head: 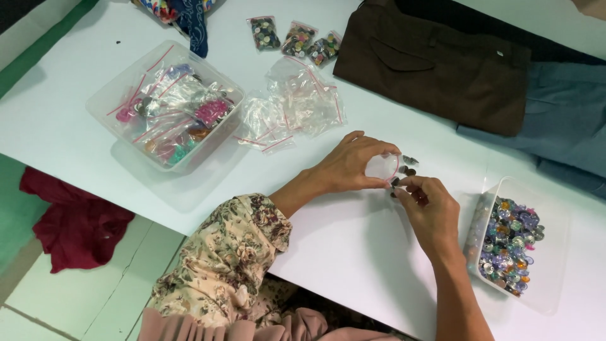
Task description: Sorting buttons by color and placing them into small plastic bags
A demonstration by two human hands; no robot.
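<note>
My left hand (350,163) pinches a small clear zip bag (382,167) with a red seal strip, held just above the white table (341,240). My right hand (428,211) is beside it, fingertips at the bag's mouth, pinching what look like small dark buttons (396,183). A few more dark buttons (409,165) lie on the table just past the bag.
A clear tub (514,243) of mixed coloured buttons sits at my right. A bigger clear tub (165,104) with filled zip bags stands at the left. Empty zip bags (297,104) and three filled ones (297,39) lie beyond. Brown cloth (435,63) and blue cloth (562,120) cover the far right.
</note>
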